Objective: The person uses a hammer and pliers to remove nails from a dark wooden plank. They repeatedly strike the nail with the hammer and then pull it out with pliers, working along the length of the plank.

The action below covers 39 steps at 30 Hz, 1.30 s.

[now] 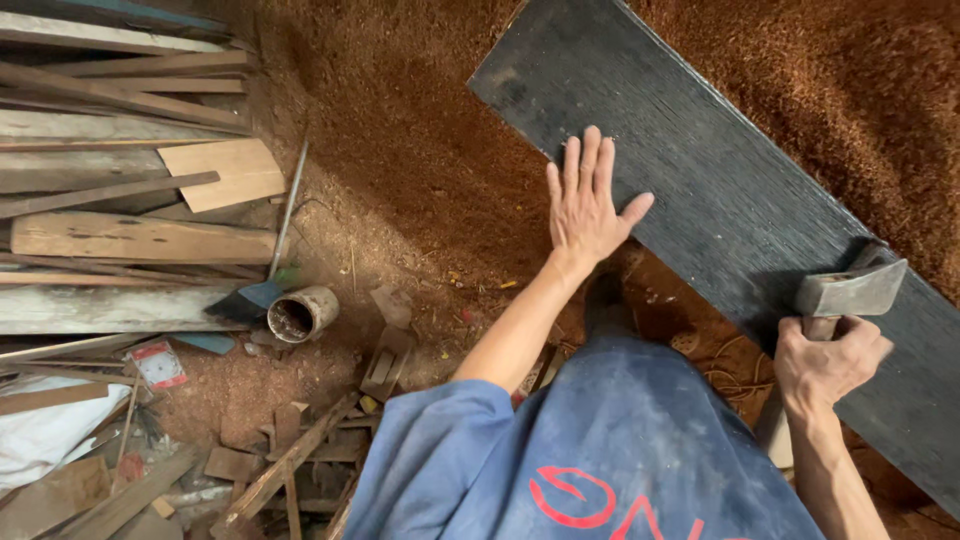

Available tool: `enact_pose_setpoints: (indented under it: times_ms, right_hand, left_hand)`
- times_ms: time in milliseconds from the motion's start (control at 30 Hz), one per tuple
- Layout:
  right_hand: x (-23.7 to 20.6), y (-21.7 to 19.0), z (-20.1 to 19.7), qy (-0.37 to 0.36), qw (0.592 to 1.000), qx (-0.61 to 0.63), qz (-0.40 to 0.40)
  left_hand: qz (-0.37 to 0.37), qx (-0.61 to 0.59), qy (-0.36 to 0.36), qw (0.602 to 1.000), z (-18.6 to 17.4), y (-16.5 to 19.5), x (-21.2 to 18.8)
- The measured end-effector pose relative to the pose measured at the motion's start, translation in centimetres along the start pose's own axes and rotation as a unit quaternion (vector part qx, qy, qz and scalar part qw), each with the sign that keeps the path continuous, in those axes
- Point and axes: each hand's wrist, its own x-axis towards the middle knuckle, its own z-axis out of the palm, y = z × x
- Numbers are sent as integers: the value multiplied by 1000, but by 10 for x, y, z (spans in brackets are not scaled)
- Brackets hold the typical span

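Left hand: flat, palm down, fingers spread apart and pointing away from the body, thumb angled out to the right. Pressed on the near edge of a long dark plank; fingertips on the board, heel of the palm at its lower edge. Forearm bare, extended straight forward from a blue sleeve, elbow slightly bent.

Right hand: fist closed tight around the wooden handle of a hatchet, gripped close under the head. Wrist cocked upward, forearm rising from the lower right of the frame. Grey metal head just above the knuckles, lying over the plank surface; contact with the board cannot be told.

Plank: running diagonally from beyond the left fingertips down past the right fist, resting on a bed of reddish sawdust. Both hands on the same board, well apart.

Left of the left arm: short length of pipe lying on its side, open end visible. Farther left, stack of rough boards and offcuts. Below the left elbow, scattered wood scraps. Between the two arms, blue garment with red marking.
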Motion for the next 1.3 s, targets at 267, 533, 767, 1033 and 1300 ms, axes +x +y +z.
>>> enact_pose_setpoints:
  times_ms: [267, 533, 767, 1033, 1300]
  right_hand:
    - [14, -33, -39, -87, 982, 101, 138]
    - [-67, 24, -68, -176, 961, 115, 182]
    - [-175, 79, -68, 17, 973, 144, 180]
    - [-260, 134, -83, 108, 908, 167, 368]
    - [-350, 254, -99, 110, 856, 236, 447]
  left_hand:
    - [36, -3, -3, 999, -6, 56, -34]
    - [222, -70, -105, 967, 20, 134, -118]
    - [407, -90, -237, 878, 45, 200, -173]
    - [546, -73, -298, 779, 91, 283, -225]
    - [586, -59, -286, 756, 138, 400, -307]
